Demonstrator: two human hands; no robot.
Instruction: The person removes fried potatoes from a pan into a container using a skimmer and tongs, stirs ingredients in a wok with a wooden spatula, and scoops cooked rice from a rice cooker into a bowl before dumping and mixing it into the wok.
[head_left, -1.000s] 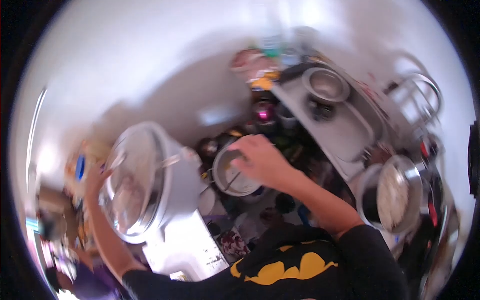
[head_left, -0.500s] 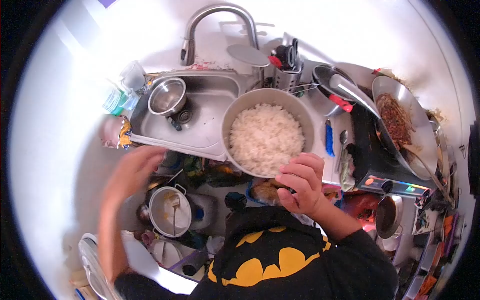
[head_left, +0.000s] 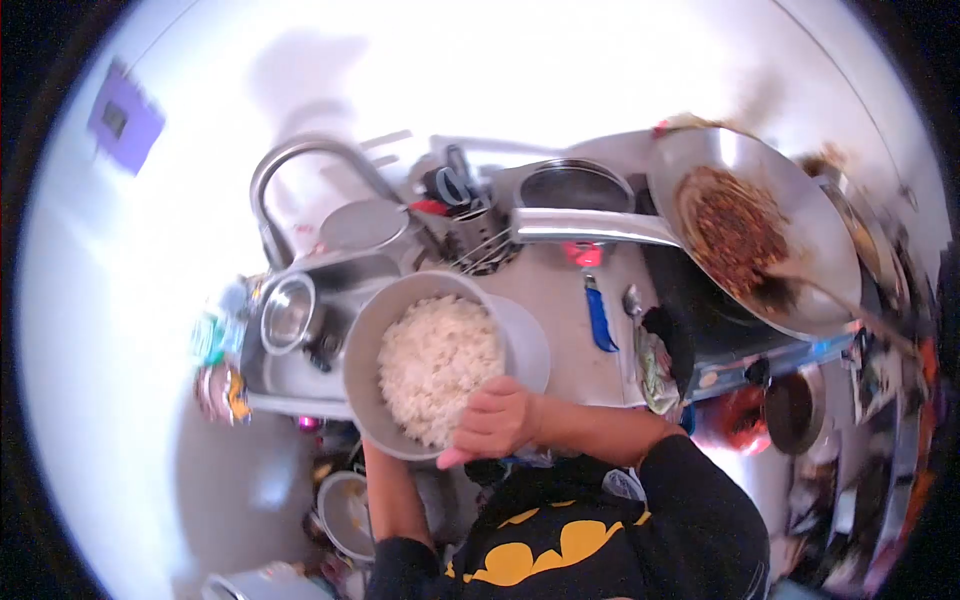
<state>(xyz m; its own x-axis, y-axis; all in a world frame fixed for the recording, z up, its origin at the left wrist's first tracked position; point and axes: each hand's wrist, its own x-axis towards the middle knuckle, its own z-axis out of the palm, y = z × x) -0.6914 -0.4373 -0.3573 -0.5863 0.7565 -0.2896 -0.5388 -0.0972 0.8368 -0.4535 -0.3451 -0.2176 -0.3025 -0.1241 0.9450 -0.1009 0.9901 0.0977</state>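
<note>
A large metal pot (head_left: 365,370) of white rice (head_left: 440,365) is at the centre, tilted a little, over the sink's right end and the counter. My right hand (head_left: 492,425) has its fingers curled over the pot's near right rim. My left forearm reaches up to the pot's lower left side, and the left hand itself is hidden behind the pot. Right of the pot, a round pale lid or plate (head_left: 530,345) shows partly. A blue-handled tool (head_left: 599,315) and a spoon (head_left: 632,300) lie on the counter.
A wok (head_left: 820,215) with brown food (head_left: 735,230) and a wooden spatula sits on the black stove at right. The sink (head_left: 280,375), holding a steel bowl (head_left: 288,314), is at left under the faucet (head_left: 320,145). Behind are a utensil holder (head_left: 480,240) and a pan (head_left: 575,185).
The view has swung right toward the stove. My left hand has gone from open in the air to behind the pot. My right hand has closed over the rim, and the pot has tilted.
</note>
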